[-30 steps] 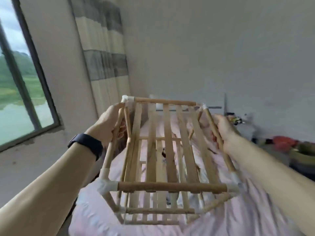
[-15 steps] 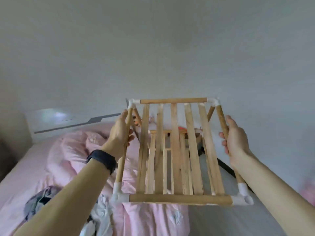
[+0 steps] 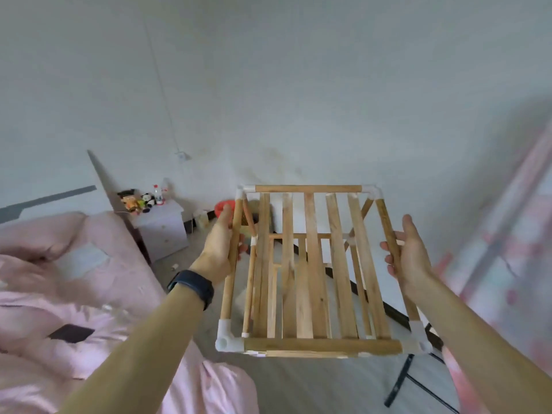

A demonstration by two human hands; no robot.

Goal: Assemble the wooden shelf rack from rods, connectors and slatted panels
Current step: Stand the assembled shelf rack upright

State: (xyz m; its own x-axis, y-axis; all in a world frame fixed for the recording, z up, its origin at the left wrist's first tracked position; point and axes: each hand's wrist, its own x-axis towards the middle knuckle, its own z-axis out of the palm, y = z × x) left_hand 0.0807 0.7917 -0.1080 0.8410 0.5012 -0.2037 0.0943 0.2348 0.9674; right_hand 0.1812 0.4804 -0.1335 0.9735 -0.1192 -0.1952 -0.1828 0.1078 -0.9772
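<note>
I hold the wooden shelf rack (image 3: 310,279) in the air in front of me. It has round rods, white corner connectors (image 3: 225,339) and two slatted panels, one above the other. My left hand (image 3: 219,249) grips the left side rod with the thumb along it. On the opposite side rod my right hand (image 3: 409,252) curls its fingers from outside. A black band sits on my left wrist.
A bed with pink bedding (image 3: 74,294) lies to the left. A small grey nightstand (image 3: 161,228) with toys and a bottle stands by the wall. A red object (image 3: 222,206) lies on the floor behind the rack. A black metal stand (image 3: 406,375) is at lower right.
The view has swung from the window, across the bed, to the nightstand and floor. Both hands keep hold of the rack's side rods, carrying it along.
</note>
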